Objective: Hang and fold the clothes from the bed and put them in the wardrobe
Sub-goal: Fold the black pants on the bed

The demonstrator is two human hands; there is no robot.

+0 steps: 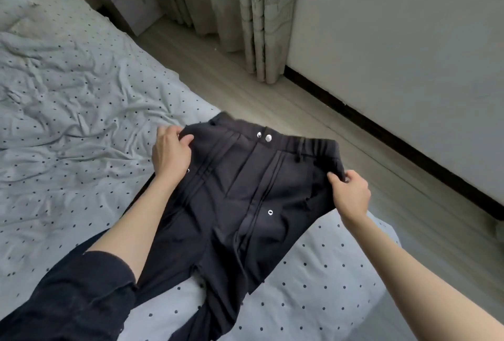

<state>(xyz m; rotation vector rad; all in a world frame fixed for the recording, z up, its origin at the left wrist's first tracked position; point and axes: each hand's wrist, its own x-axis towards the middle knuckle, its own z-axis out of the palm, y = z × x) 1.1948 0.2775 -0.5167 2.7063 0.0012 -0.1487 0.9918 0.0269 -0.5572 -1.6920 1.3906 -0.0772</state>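
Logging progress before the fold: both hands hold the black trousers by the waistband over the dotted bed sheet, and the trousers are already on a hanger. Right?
Not quite. The head view shows no hanger: the left hand and right hand hold the black trousers by the waistband directly, over the dotted bed sheet.

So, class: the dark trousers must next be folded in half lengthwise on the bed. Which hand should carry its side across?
Probably the right hand. It pinches the trousers at the waistband corner overhanging the floor, while the left hand grips the corner over the bed and can anchor there.
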